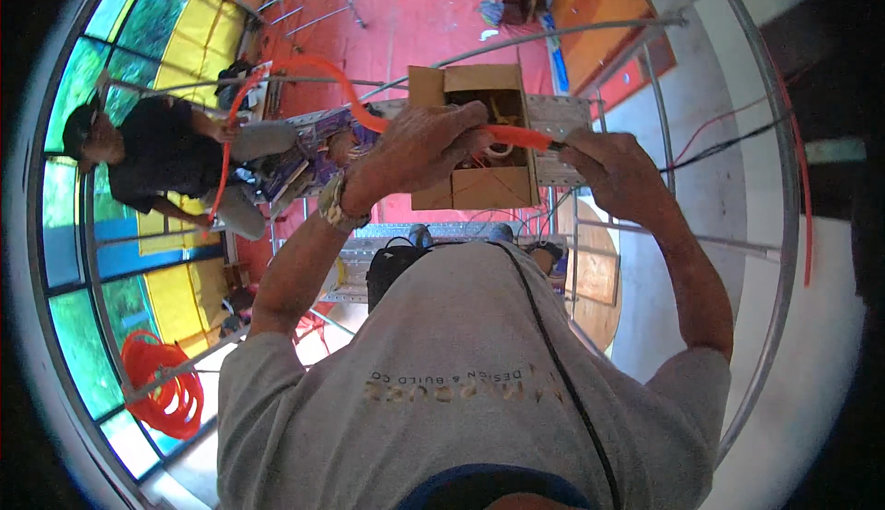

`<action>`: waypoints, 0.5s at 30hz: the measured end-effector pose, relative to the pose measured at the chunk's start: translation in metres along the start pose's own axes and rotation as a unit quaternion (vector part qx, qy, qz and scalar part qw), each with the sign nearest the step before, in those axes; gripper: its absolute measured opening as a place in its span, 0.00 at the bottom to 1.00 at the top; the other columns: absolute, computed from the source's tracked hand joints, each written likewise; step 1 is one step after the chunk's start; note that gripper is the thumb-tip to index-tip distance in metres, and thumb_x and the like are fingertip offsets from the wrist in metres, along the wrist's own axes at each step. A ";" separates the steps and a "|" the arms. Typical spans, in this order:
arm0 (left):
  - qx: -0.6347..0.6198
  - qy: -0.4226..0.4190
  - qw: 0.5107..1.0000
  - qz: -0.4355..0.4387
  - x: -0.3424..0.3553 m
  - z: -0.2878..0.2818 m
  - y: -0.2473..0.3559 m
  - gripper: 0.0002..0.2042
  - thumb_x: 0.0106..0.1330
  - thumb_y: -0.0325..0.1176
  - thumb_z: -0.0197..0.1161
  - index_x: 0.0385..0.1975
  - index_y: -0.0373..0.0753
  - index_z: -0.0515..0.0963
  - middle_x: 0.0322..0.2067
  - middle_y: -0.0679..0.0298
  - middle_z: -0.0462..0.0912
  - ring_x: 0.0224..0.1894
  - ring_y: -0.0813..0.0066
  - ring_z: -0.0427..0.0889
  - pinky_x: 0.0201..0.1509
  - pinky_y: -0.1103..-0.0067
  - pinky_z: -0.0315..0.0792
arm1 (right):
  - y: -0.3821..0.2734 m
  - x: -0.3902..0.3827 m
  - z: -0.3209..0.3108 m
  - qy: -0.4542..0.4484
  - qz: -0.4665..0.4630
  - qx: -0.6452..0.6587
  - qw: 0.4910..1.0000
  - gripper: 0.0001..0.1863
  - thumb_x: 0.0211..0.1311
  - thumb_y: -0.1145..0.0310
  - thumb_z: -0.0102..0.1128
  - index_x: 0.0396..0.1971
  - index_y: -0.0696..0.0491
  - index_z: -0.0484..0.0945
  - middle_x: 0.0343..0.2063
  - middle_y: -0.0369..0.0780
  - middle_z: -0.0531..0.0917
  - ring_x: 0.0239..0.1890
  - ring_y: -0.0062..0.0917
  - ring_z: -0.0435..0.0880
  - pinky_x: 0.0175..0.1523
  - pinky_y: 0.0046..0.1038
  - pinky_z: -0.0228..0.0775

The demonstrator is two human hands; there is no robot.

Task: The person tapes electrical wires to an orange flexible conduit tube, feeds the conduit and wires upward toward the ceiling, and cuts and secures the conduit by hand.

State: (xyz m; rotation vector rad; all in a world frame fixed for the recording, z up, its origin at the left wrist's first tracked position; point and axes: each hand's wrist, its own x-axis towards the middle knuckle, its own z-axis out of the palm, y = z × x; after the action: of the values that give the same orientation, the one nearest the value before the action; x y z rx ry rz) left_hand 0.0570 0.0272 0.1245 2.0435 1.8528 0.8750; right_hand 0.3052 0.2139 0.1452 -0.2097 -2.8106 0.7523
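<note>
At 12 o'clock, my left hand (417,151) curls closed around an orange tube (518,136) above an open cardboard box (489,187), while at 2 o'clock my right hand (616,175) pinches the dark piece (557,145) at its end; the tube loops toward a co-worker (161,151) at 10 o'clock, who grips it too.

the flexible tube (516,134) is bright orange-red, like the coil (147,355). the cardboard box (479,186) is tan-brown. the grey shirt (442,316) bears tan and dark lettering, with a black cord (558,363) across it. the floor (424,12) is pinkish red, the wall panels (207,35) yellow.
</note>
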 end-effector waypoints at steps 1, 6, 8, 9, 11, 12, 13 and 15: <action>-0.019 -0.037 0.999 -0.032 0.000 -0.001 -0.004 0.11 0.75 0.41 0.58 0.41 0.39 0.74 0.28 0.53 0.81 0.32 0.47 0.83 0.34 0.57 0.70 | 0.000 -0.001 -0.003 -0.006 -0.015 0.002 1.000 0.09 0.71 0.67 0.59 0.39 0.59 0.80 0.31 0.50 0.83 0.34 0.49 0.84 0.39 0.45 0.73; -0.086 0.034 0.995 -0.029 -0.008 0.030 -0.018 0.15 0.74 0.46 0.60 0.44 0.39 0.76 0.32 0.56 0.82 0.37 0.52 0.84 0.40 0.60 0.74 | 0.002 -0.005 -0.016 -0.037 0.049 -0.044 0.997 0.11 0.71 0.66 0.60 0.45 0.57 0.82 0.37 0.49 0.87 0.40 0.48 0.87 0.47 0.45 0.78; 0.003 0.075 0.997 -0.005 -0.014 0.040 -0.034 0.16 0.71 0.45 0.63 0.49 0.41 0.78 0.42 0.55 0.81 0.49 0.50 0.81 0.53 0.59 0.72 | -0.009 -0.005 -0.019 -0.012 -0.004 -0.057 0.998 0.11 0.71 0.65 0.61 0.43 0.58 0.83 0.38 0.50 0.87 0.40 0.47 0.87 0.46 0.43 0.79; 0.002 0.078 0.997 -0.007 -0.020 0.041 -0.039 0.16 0.71 0.45 0.63 0.49 0.41 0.78 0.42 0.55 0.81 0.49 0.50 0.81 0.53 0.59 0.72 | -0.003 -0.009 -0.016 -0.027 0.031 -0.051 0.998 0.12 0.70 0.65 0.62 0.43 0.58 0.83 0.38 0.50 0.88 0.40 0.47 0.88 0.45 0.43 0.79; 0.106 0.155 0.982 0.007 -0.038 0.037 -0.051 0.16 0.68 0.47 0.66 0.46 0.42 0.79 0.40 0.58 0.81 0.48 0.56 0.80 0.56 0.61 0.70 | 0.012 -0.014 -0.016 -0.066 0.064 -0.035 0.995 0.12 0.70 0.66 0.62 0.44 0.59 0.83 0.39 0.51 0.88 0.40 0.46 0.88 0.46 0.43 0.80; 0.105 0.157 0.982 0.004 -0.050 0.035 -0.060 0.16 0.68 0.47 0.66 0.46 0.42 0.79 0.40 0.58 0.81 0.48 0.56 0.80 0.56 0.61 0.70 | 0.017 -0.016 -0.016 -0.070 0.062 -0.035 0.995 0.12 0.70 0.66 0.62 0.44 0.59 0.83 0.39 0.51 0.88 0.40 0.46 0.88 0.46 0.43 0.80; 0.137 0.140 0.980 -0.022 -0.062 0.032 -0.070 0.17 0.68 0.47 0.66 0.45 0.41 0.78 0.39 0.58 0.81 0.47 0.57 0.80 0.55 0.61 0.70 | 0.022 -0.019 -0.015 -0.071 0.070 -0.026 0.995 0.12 0.70 0.67 0.61 0.45 0.59 0.83 0.40 0.51 0.88 0.41 0.46 0.89 0.47 0.42 0.80; 0.167 0.126 0.977 -0.051 -0.075 0.033 -0.079 0.17 0.67 0.48 0.67 0.44 0.41 0.78 0.39 0.58 0.81 0.47 0.58 0.81 0.54 0.61 0.70 | 0.032 -0.024 -0.009 -0.076 0.075 -0.019 0.994 0.12 0.70 0.67 0.61 0.45 0.59 0.83 0.41 0.52 0.88 0.41 0.46 0.89 0.48 0.41 0.80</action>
State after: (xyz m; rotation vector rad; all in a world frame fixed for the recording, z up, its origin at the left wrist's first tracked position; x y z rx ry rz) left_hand 0.0110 -0.0255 0.0348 2.0770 2.3601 0.8775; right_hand 0.3336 0.2405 0.1323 -0.3887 -2.9810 0.7769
